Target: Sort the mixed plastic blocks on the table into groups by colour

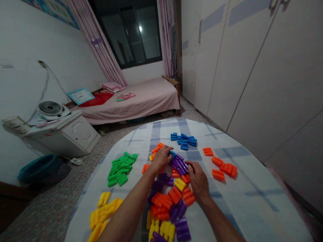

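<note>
In the head view, my left hand [162,158] reaches over the middle of the table, its fingers closed around a blue plastic block [172,155]. Beside it, my right hand [199,178] has curled fingers pinching the right edge of some ribbed purple blocks [179,164]. These purple blocks lie against the blue one, over a mixed pile. Below the hands are orange blocks [161,201], a yellow block [180,184] and more purple blocks [183,229]. My left fingers partly hide the blue block.
Sorted groups lie around: green blocks [122,168] left, yellow blocks [103,213] front left, blue blocks [186,140] at the back, orange blocks [228,169] right. A checked cloth covers the round table [254,215]. A bed [148,95] and wardrobe [264,87] stand beyond.
</note>
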Action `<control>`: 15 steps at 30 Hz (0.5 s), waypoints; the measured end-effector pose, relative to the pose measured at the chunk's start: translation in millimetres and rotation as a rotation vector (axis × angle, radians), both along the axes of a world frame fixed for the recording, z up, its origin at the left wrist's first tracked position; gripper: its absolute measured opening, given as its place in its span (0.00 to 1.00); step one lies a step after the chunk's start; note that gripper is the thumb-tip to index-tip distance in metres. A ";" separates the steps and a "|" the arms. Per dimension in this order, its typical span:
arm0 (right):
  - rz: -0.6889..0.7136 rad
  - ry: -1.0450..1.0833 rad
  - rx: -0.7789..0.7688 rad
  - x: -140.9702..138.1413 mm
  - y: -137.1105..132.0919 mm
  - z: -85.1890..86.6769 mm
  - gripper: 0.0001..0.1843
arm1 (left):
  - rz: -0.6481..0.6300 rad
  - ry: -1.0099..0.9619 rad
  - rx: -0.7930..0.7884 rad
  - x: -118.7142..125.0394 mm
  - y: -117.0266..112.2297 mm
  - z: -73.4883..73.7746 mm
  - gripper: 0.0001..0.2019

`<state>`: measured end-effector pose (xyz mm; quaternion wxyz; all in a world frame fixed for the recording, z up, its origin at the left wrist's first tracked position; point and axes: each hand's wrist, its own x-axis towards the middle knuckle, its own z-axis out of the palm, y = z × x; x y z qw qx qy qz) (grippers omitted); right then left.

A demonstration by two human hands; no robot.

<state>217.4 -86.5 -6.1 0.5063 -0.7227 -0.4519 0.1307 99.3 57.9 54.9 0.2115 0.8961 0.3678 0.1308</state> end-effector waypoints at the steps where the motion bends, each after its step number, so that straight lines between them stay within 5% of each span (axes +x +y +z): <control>1: -0.001 0.002 0.002 0.1 0.1 -0.3 0.18 | -0.021 0.061 -0.015 4.2 2.6 -0.1 0.22; 9: -0.005 -0.002 0.006 0.0 0.0 1.3 0.17 | -0.080 0.229 -0.153 17.3 30.0 -5.3 0.27; 15: 0.004 0.002 -0.006 -0.9 -0.7 2.3 0.17 | -0.069 0.225 -0.192 11.4 28.5 -4.0 0.20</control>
